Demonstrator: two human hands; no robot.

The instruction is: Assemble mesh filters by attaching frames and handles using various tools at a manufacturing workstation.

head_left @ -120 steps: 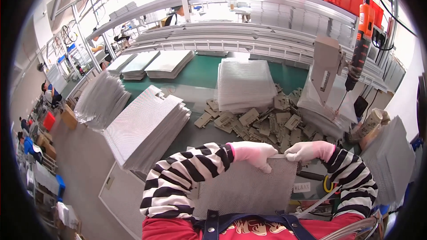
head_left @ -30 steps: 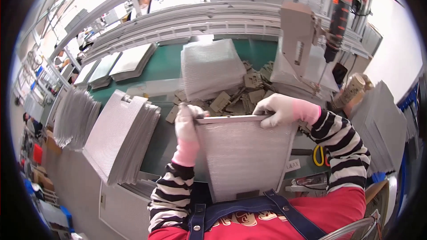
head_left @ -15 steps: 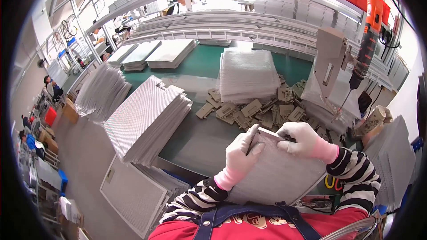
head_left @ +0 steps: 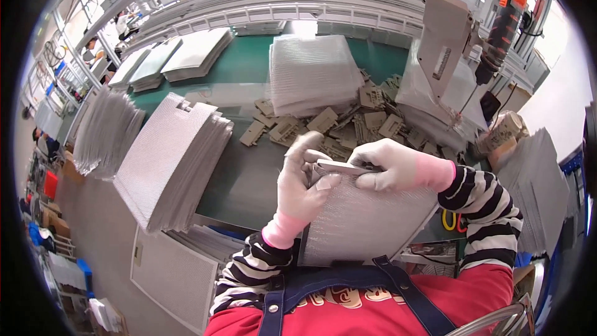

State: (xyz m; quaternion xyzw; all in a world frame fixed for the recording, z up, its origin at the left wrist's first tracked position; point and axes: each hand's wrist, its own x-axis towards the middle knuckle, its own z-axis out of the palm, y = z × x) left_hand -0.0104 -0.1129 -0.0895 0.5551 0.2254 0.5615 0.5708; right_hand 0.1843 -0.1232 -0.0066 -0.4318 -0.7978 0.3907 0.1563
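A grey mesh panel [head_left: 372,221] leans toward me against my front, its far edge raised over the bench. At its far left corner is my left hand [head_left: 298,183], gloved in white; the thumb lies on the mesh and the index finger points up. My right hand [head_left: 395,165], gloved too, pinches the far edge beside a narrow pale strip [head_left: 339,167]. Whether that strip is a separate part or the panel's own rim, I cannot tell. Just beyond my hands lies a heap of beige plastic parts [head_left: 323,119].
Stacked mesh panels [head_left: 165,162] stand at the left, and a wrapped stack [head_left: 311,74] stands behind the parts. An orange and black power screwdriver [head_left: 504,31] hangs at the right by a beige stand [head_left: 443,43]. Yellow-handled scissors [head_left: 449,219] lie beside the held panel.
My view has shifted, so the bench appears further left and higher. My left fingers have loosened and spread somewhat at the corner. The right hand still grips the far edge.
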